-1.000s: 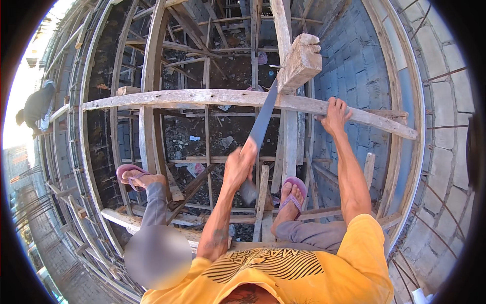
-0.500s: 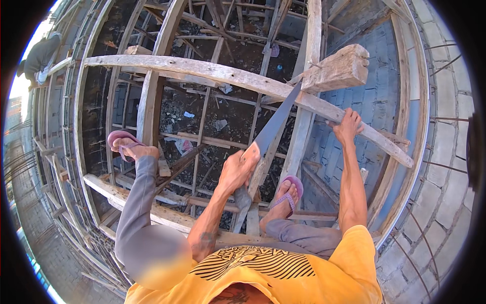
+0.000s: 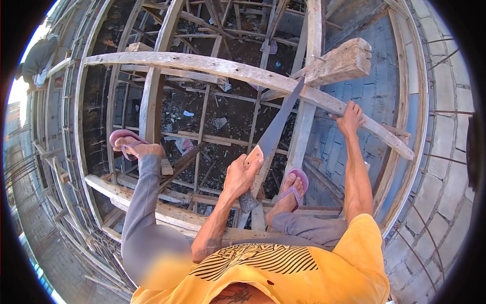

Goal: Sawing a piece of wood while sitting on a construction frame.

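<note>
"So, what has just changed for us?"

"We now have more of the handsaw [image 3: 280,120] on our near side than a second ago, and its handle [image 3: 254,155] sits farther back from the long beam [image 3: 248,74]. We read that as a pull, leaving only the far end of the blade at the beam."

"Where does the saw lie, then?"

"It slants from near left to far right, its tip over the beam, close to the left end of the wooden block [image 3: 338,64]. Whether the teeth bite, we cannot tell."

"And our fingers?"

"On our left hand [image 3: 239,176] they wrap tightly round the handle. On our right hand [image 3: 350,120] they curl over the beam, right of the blade, and seem closed on it. We'd judge that hold steadies the beam."
</note>
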`<action>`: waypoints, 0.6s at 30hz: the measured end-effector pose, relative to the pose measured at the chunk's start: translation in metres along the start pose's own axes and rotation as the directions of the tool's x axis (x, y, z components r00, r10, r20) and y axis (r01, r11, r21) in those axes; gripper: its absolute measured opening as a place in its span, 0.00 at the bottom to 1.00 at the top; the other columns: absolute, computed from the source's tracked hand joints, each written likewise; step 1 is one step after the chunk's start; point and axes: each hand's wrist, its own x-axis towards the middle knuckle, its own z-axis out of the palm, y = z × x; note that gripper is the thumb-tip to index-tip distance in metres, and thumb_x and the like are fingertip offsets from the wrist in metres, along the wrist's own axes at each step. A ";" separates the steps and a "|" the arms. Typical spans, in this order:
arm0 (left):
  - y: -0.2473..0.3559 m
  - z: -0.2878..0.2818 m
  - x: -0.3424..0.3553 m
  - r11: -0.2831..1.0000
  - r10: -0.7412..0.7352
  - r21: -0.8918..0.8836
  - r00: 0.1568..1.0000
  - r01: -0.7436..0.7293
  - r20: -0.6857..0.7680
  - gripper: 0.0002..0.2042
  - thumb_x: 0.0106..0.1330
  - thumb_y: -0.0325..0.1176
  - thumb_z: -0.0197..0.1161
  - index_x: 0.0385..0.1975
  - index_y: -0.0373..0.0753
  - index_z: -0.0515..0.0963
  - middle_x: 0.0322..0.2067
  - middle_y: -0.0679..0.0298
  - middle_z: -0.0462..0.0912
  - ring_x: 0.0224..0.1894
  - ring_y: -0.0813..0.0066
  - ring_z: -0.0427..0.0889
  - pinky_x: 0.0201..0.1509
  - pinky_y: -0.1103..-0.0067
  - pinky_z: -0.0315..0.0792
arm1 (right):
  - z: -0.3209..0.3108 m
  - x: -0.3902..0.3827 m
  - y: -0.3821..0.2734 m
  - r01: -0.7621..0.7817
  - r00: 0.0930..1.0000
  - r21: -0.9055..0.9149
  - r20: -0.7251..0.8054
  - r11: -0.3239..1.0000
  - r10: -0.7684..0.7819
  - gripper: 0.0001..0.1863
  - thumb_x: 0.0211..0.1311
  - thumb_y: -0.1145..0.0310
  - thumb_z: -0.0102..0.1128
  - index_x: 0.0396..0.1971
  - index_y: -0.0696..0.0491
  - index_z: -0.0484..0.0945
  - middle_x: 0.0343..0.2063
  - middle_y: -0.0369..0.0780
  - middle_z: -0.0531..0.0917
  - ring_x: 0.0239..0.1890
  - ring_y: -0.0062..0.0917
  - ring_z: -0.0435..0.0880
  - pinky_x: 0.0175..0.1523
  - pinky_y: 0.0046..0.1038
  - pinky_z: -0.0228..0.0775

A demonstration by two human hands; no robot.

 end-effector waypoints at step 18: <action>0.011 0.028 0.052 0.983 0.168 -0.055 0.983 -0.173 -0.079 0.21 0.71 0.48 0.63 0.27 0.35 0.74 0.18 0.66 0.74 0.15 0.80 0.73 0.17 0.79 0.68 | -0.009 -0.005 -0.025 0.024 1.000 0.042 0.019 0.999 -0.025 0.38 0.44 0.59 0.84 0.53 0.52 0.69 0.55 0.43 0.74 0.67 0.43 0.65 0.66 0.69 0.48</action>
